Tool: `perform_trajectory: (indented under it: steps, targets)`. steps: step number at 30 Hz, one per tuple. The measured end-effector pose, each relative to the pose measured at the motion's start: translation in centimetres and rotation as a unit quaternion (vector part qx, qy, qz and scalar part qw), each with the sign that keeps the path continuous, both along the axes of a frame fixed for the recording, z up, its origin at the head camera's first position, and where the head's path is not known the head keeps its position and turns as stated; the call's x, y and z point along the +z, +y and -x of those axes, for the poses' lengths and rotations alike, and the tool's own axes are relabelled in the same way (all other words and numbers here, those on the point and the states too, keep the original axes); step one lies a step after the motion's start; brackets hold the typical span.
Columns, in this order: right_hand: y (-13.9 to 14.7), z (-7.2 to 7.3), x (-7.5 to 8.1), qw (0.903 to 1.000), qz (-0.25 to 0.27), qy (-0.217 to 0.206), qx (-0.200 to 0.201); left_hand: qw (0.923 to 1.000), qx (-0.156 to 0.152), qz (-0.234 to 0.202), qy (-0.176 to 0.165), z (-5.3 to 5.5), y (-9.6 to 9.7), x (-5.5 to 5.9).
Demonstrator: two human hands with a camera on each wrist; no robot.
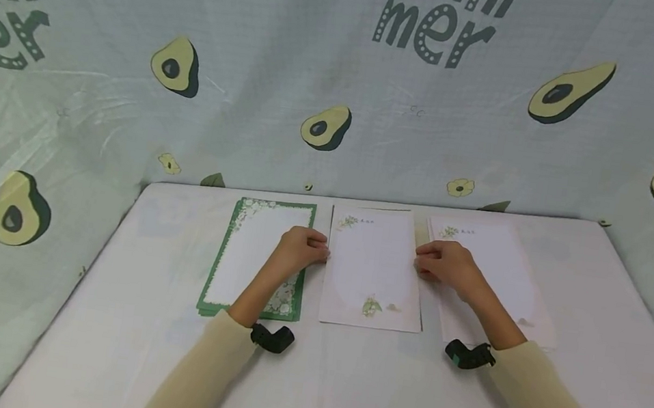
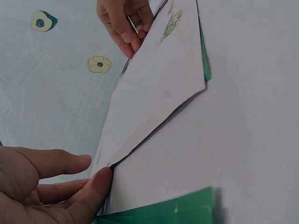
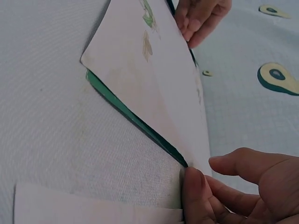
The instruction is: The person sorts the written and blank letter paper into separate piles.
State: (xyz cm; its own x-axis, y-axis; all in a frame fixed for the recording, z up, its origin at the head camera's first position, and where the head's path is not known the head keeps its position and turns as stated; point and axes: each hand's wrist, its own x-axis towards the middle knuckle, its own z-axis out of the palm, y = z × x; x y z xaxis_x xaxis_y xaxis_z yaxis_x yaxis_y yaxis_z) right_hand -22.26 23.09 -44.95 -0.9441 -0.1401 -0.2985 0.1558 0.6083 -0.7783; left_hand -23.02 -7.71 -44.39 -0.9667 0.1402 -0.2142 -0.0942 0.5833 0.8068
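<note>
A sheet of pale pink letter paper point(image 1: 374, 272) with small plant drawings lies in the middle of the table, and a green edge point(image 3: 126, 112) shows beneath it. My left hand point(image 1: 301, 247) touches the left side of this paper with its fingertips. On the opposite side my right hand point(image 1: 443, 264) touches the right edge. Both wrist views show the fingers at the paper's edge, with thumb and fingers apart. Left of the middle paper lies a stack of green-bordered sheets point(image 1: 255, 250), partly under my left forearm. More pale pink sheets point(image 1: 497, 275) lie under my right hand and forearm.
The papers lie on a table with a whitish cover point(image 1: 339, 392). A pale curtain point(image 1: 260, 50) with printed avocados and lettering hangs behind and at both sides. Black devices are strapped at the left wrist point(image 1: 273, 339) and right wrist point(image 1: 468, 355).
</note>
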Motion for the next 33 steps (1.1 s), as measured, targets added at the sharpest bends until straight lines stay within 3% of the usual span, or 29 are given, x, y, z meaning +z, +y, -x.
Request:
perform_trajectory:
  steps: [8,16,26,33]
  targets:
    - [-0.1,-0.3,-0.1,0.9978,0.055,-0.019,-0.031,0.9998,-0.007,-0.012,-0.013,0.3,0.2,-0.1]
    - [-0.4,-0.3,-0.4,0.9963,0.07,-0.015,-0.047,0.9986,0.004,-0.046,0.025,0.0,0.0,-0.6]
    - [-1.3,-0.5,-0.8,0.9934,0.091,0.037,-0.061,0.9917,0.053,-0.108,0.045,-0.2,0.6,-0.8]
    - [-1.6,-0.6,-0.7,0.988,0.112,0.07,-0.079,0.9861,0.075,-0.142,0.041,-0.5,0.7,-0.8]
